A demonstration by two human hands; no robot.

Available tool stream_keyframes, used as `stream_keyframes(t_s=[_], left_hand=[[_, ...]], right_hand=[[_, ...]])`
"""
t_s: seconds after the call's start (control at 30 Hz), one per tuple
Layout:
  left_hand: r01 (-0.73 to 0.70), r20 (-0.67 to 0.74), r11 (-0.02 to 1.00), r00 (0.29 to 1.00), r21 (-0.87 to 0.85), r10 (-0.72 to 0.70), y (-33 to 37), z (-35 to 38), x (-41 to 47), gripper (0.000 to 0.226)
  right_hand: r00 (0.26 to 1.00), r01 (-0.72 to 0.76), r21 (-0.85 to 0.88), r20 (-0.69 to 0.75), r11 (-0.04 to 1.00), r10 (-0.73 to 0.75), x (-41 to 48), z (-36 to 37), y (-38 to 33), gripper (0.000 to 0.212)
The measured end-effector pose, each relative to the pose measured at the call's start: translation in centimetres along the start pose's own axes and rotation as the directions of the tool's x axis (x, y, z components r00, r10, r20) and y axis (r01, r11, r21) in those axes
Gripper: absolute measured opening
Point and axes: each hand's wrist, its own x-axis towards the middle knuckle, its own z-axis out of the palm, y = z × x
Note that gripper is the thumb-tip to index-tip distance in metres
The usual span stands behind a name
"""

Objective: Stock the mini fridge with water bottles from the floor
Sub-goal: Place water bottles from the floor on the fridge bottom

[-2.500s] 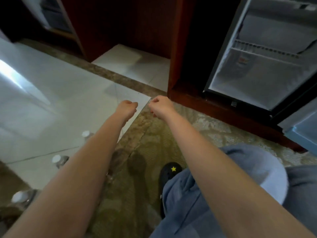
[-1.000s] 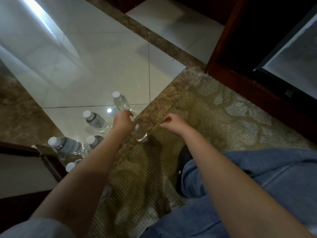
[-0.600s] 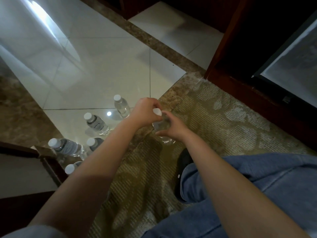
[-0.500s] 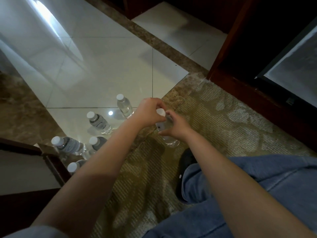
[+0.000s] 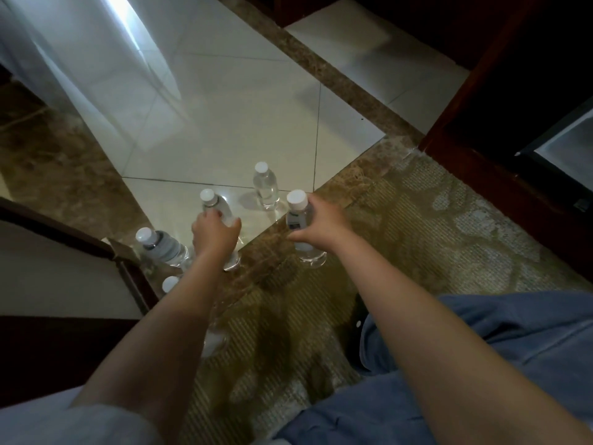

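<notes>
The right hand [image 5: 322, 228] is wrapped around a water bottle [image 5: 300, 220], its fingers [image 5: 313, 205] curled over the body just below the white cap [image 5: 296, 199]. This bottle stands upright, its base over the brown marble strip [image 5: 272, 268] at the edge of the patterned carpet [image 5: 433, 236]; whether the base touches the floor cannot be told.

The left hand [image 5: 215, 235], at about 9 o'clock from the right one, is clasped around a second bottle [image 5: 215, 207]; its fingers [image 5: 236, 223] cover the middle, so only the neck, the white cap and the bottom rim show. That bottle leans toward 11 o'clock, with its base at the border of the white tile floor [image 5: 224, 107] and the marble strip.

A third bottle [image 5: 265, 184] stands alone and upright on the white tile, at 12 o'clock between the two hands and touching neither. A fourth bottle [image 5: 160, 245] sits at 9 o'clock from the left hand, just beside it, tilted toward 10 o'clock. Below it, at 7 o'clock, the white cap of a fifth bottle [image 5: 170, 283] shows beside the left forearm, the rest hidden.

The mini fridge [image 5: 564, 142] shows only as a corner at the 3 o'clock edge of the view, set in a dark wooden cabinet [image 5: 481, 139], well apart from all the bottles. Blue trousers [image 5: 481, 332] fill the 5 o'clock corner.
</notes>
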Motion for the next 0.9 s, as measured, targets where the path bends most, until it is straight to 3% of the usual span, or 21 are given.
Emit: stream_keyframes(t_s=[0.13,0.4,0.57,0.9], left_hand=[[0.126,0.081,0.966,0.986,0.227,-0.148,-3.0,0.1,0.0,0.058],[0.090,0.128,0.974,0.985,0.209,-0.118,-2.7,0.3,0.3,0.040],[-0.025,0.162,0.966,0.987,0.258,-0.017,-1.5,0.5,0.1,0.028],[-0.318,0.298,0.925,0.921,0.206,0.251,8.3,0.6,-2.2,0.034]], right_hand=[[1.000,-0.004,-0.031,-0.011,1.000,0.003,-0.2,1.3,-0.9,0.069],[0.999,-0.039,-0.007,-0.035,0.999,0.039,-0.8,1.1,-0.4,0.064],[0.994,-0.061,0.052,-0.091,0.997,0.066,-0.9,0.0,0.4,0.071],[0.963,-0.106,0.147,-0.231,0.983,0.139,-2.3,-6.3,2.3,0.069]])
